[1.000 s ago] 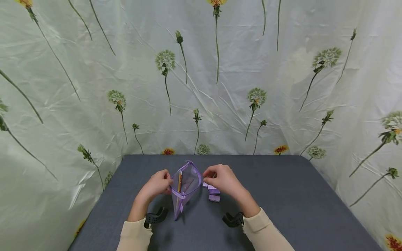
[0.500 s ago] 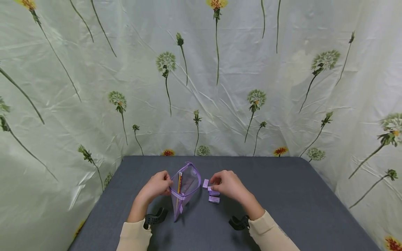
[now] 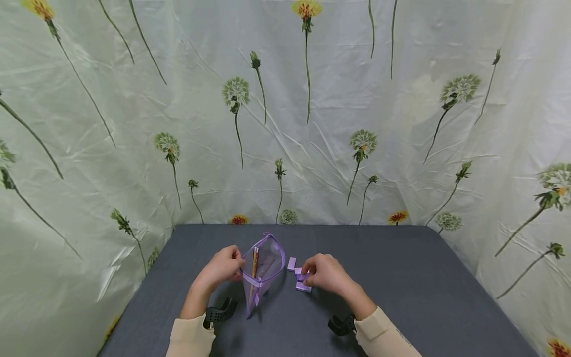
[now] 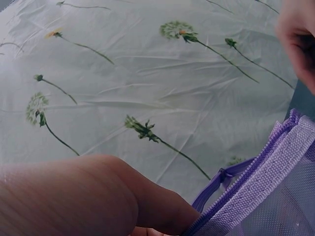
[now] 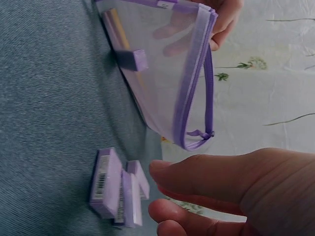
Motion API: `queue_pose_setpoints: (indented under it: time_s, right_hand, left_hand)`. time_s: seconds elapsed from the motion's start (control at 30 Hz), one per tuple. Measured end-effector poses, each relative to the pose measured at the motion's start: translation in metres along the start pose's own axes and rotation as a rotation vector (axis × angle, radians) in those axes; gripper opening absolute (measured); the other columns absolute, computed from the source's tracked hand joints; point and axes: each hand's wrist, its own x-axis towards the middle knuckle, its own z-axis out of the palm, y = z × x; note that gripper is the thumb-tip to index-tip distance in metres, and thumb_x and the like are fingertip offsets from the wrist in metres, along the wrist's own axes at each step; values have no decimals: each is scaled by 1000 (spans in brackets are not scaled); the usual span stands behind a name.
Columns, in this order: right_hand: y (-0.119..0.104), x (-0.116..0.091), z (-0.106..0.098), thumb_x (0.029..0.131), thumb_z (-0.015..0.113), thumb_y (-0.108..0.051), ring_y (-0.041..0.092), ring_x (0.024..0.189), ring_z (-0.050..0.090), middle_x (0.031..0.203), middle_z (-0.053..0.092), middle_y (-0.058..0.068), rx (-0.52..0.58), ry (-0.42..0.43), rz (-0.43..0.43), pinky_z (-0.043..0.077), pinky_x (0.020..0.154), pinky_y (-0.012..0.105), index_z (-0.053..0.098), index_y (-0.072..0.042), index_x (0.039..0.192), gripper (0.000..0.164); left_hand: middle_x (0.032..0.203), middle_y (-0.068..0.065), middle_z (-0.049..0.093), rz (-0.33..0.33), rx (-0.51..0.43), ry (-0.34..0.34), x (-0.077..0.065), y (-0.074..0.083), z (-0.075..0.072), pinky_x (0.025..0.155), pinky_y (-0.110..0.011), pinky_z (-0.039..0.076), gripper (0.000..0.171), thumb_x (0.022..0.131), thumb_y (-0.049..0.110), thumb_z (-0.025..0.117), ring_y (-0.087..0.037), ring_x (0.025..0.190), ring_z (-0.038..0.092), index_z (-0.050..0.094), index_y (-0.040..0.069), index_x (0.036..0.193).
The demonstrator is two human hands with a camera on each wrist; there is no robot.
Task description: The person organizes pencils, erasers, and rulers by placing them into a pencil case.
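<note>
A purple mesh zip pouch (image 3: 263, 277) stands with its mouth open at the middle of the table. At its left rim my left hand (image 3: 223, 264) pinches the zip edge between thumb and fingers, also seen close up in the left wrist view. Through the mesh show a yellow pencil (image 5: 118, 24) and a purple block (image 5: 135, 60) inside. To the pouch's right lie several small purple blocks (image 5: 106, 184), one with a barcode label. My right hand (image 3: 327, 273) hovers over them, thumb and fingers apart with nothing between them in the right wrist view.
A dark grey table (image 3: 379, 277) lies under everything. Behind it and along both sides hangs a pale curtain (image 3: 321, 168) printed with dandelions. Each wrist wears a black camera strap (image 3: 220, 311).
My right hand has drawn away from the pouch mouth, moving right and toward me to the purple blocks. My left hand keeps its hold on the pouch rim.
</note>
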Motion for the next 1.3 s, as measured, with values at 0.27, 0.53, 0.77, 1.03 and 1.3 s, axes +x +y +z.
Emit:
queue_pose_setpoints:
  time_s: [0.27,0.53,0.77,1.03,1.3]
  right_hand:
    - [5,0,7,76,85,-12,8,61,55,71,63,-9,-31,-15,0,46,56,32,77,-14,89,15]
    - [5,-3,11,74,87,-16,8,60,53,71,61,-9,-80,-33,10,44,55,32,76,-18,86,17]
    - [2,-4,13,71,89,-18,8,60,51,70,58,-12,-145,-48,18,43,55,32,75,-19,87,21]
    - [-1,-7,16,67,89,-15,11,61,47,71,57,-11,-216,-25,11,41,55,34,70,-20,77,22]
    - [3,-7,17,65,90,-16,12,63,47,76,60,-6,-231,-42,0,40,55,35,68,-21,79,27]
  left_hand:
    - [79,-12,52,-7,4,12,1,0,1,69,-45,58,11,93,3,58,-24,68,61,51,1,85]
    - [80,-13,53,-8,9,2,2,-2,0,69,-42,58,11,93,4,57,-24,69,61,51,1,85]
    - [80,-12,52,-17,25,20,2,-1,1,67,-43,57,11,93,4,58,-24,69,61,51,2,85]
    - [79,-12,51,-11,21,20,2,-1,1,67,-44,57,12,92,4,59,-24,69,61,50,2,84]
    - [81,-12,54,-8,29,25,1,-1,0,67,-43,58,10,91,3,58,-24,69,62,51,2,84]
